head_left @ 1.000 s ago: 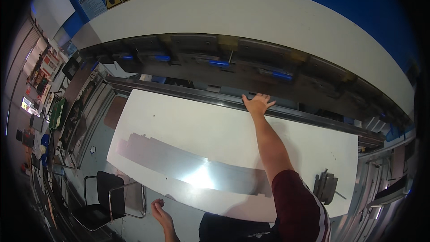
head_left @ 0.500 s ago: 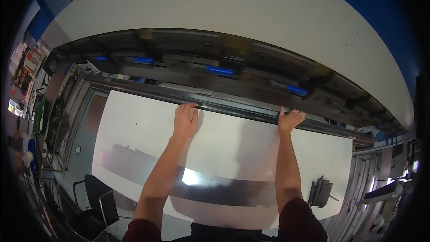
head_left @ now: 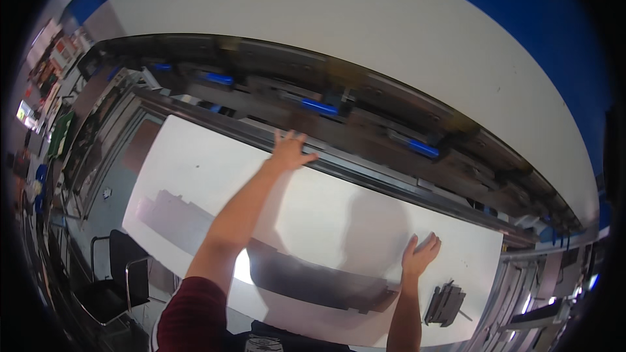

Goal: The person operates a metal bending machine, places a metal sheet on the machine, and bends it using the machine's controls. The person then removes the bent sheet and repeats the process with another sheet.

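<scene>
My left hand (head_left: 290,151) reaches forward with its fingers spread over the long dark metal rail (head_left: 365,179) of a bending machine. Its fingertips are at the rail; whether they press on it I cannot tell. Over the white tabletop (head_left: 319,212) is my right hand (head_left: 420,257), its fingers stretched out and nothing in them. A long, flat grey metal strip (head_left: 306,280) with notched ends lies across the table near my body. To the right of it, close to my right forearm, sits a small dark metal piece (head_left: 445,303) made of several flat parts.
Above the rail hangs a dark row of tool clamps (head_left: 261,85) with several blue handles (head_left: 319,106). Behind it rises a pale machine panel (head_left: 313,13). A black chair (head_left: 120,274) stands at the lower left, by the table. Shelves and cluttered gear line the far left.
My right hand has left the rail and drawn back over the tabletop. My left hand has moved farther onto the rail, fingers more spread. The view has tilted slightly.
</scene>
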The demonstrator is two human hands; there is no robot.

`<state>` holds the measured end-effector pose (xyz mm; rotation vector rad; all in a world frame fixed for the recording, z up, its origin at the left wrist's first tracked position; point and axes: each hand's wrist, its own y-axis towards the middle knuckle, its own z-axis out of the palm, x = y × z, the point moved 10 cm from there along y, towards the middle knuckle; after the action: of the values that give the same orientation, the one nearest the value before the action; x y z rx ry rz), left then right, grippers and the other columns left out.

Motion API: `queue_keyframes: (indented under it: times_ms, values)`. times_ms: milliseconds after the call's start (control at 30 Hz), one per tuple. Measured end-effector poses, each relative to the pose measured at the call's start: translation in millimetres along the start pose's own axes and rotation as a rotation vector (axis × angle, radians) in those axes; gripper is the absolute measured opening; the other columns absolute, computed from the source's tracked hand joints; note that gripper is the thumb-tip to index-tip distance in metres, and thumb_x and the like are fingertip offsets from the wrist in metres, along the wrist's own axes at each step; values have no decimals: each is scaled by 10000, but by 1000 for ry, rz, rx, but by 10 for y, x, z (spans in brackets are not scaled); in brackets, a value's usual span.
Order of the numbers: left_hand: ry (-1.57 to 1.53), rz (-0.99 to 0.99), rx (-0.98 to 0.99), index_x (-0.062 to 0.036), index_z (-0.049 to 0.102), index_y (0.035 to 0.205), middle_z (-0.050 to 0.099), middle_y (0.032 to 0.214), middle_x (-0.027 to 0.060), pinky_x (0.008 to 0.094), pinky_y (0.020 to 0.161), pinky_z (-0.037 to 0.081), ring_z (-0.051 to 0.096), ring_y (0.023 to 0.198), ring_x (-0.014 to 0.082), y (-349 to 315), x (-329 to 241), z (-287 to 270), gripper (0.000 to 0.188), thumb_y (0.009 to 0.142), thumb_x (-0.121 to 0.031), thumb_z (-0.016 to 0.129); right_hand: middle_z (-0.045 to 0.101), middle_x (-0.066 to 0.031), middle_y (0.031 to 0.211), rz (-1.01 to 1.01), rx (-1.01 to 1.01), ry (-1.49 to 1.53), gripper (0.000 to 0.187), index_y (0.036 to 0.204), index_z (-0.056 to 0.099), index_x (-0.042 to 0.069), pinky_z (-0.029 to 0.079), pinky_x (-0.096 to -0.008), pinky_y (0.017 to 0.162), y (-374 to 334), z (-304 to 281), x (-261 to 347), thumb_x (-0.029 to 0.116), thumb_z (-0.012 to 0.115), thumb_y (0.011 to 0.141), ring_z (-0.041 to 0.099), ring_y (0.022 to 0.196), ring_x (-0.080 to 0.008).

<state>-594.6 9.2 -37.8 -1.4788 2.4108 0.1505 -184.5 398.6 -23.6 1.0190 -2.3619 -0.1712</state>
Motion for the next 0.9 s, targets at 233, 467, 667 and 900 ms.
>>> queue_keyframes:
  times_ms: [233,467,667,900]
  values:
    - [-293,-7,-20,43,253,1653,266,1725,264,820,1200,142,187,1622,460,-787,-1298,508,944,1001,-529,625,561,-326,1273,-168,-65,-54,615,1282,548,-109,444,-629,1033,82,39,-100,440,598,1010,539,1201,-534]
    - [-504,107,-377,25,502,1456,595,1393,254,547,1063,488,574,1296,424,-3438,-1278,-800,582,1017,-332,637,682,-263,1328,-280,-134,-174,626,1332,626,52,550,-582,851,362,560,-511,547,700,957,704,1047,-409]
    - [-18,354,-681,-13,763,939,756,1019,277,564,902,587,724,1042,471,-4737,-2071,-3287,374,836,-364,687,693,-250,1241,-750,35,125,590,1280,647,44,550,-577,813,-331,713,862,533,703,954,703,996,-408]
    - [182,78,-652,-51,797,964,773,1012,241,560,881,585,734,1027,454,-6596,-2163,-4613,387,849,-400,676,707,-233,1119,-1429,299,308,545,1207,676,34,549,-571,761,-3287,192,3168,513,708,949,701,925,-406]
